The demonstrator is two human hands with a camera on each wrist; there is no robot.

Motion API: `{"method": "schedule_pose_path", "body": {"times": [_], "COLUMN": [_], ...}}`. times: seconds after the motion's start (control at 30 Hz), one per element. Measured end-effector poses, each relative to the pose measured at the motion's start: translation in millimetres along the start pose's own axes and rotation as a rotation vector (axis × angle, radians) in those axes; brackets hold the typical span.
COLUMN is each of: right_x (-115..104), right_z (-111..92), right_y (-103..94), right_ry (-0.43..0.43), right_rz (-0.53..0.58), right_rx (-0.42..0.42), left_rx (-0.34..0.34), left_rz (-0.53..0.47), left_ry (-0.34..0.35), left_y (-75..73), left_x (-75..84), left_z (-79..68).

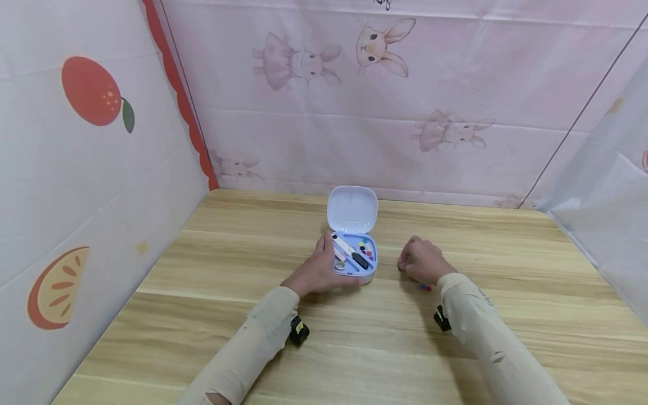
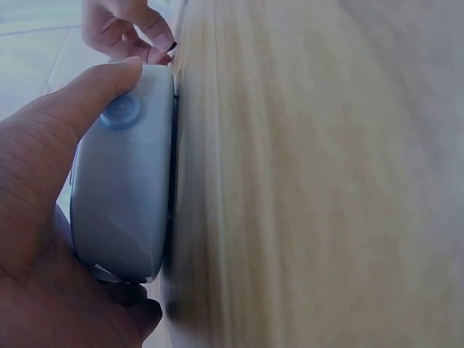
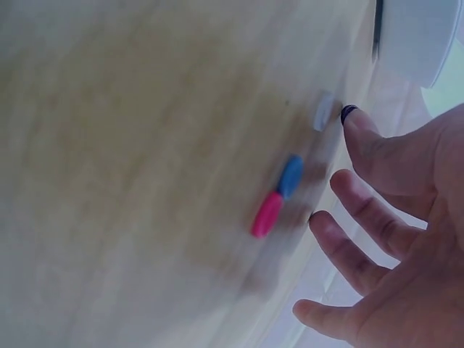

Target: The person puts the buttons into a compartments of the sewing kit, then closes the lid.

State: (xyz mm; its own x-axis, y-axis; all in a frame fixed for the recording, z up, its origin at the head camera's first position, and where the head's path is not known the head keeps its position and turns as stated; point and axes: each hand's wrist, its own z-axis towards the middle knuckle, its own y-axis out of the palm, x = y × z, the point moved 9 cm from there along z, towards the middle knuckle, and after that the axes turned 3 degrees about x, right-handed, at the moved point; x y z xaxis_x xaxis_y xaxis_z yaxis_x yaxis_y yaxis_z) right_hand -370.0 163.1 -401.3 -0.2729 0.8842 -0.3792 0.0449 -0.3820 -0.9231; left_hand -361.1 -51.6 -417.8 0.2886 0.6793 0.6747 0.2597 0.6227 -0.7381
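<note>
My left hand [image 1: 324,270] grips a small light-blue and white box [image 1: 371,275], its thumb along the front beside a round blue catch [image 2: 121,111]. The box's lid [image 1: 352,208] stands up at the back. Inside lie a white tool with a black handle [image 1: 360,260], a round silvery piece [image 1: 340,265] and several small coloured discs [image 1: 365,247]. Right of the box, my right hand [image 1: 424,261] is low over the table, fingers loosely bent and apart. Its dark-nailed thumb tip is close by a whitish piece [image 3: 324,111]. A blue disc [image 3: 291,177] and a pink-red disc [image 3: 267,214] lie nearby.
The wood-grain table [image 1: 243,236] reaches back to a pink curtain [image 1: 329,140] printed with rabbits. A white curtain with fruit prints [image 1: 101,185] borders the left side, and another pale curtain [image 1: 607,185] the right. Each wrist bears a small black camera [image 1: 298,331].
</note>
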Motion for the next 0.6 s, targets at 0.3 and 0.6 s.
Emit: {"method": "schedule_pose_path", "body": {"times": [0.3,0.6], "right_x": [-2,-12], "right_z": [0,4], "right_y": [0.2,-10.4], "right_ry": [-0.031,-0.022], "right_rz": [-0.021,0.047], "right_rx": [0.013,0.075], "left_rx": [-0.003,-0.008], "left_rz": [0.007,0.01], "left_ry": [-0.006,-0.017], "left_y": [-0.1,-0.4], "left_x": [-0.2,0.6], "left_z": [0.0,-1.3]}}
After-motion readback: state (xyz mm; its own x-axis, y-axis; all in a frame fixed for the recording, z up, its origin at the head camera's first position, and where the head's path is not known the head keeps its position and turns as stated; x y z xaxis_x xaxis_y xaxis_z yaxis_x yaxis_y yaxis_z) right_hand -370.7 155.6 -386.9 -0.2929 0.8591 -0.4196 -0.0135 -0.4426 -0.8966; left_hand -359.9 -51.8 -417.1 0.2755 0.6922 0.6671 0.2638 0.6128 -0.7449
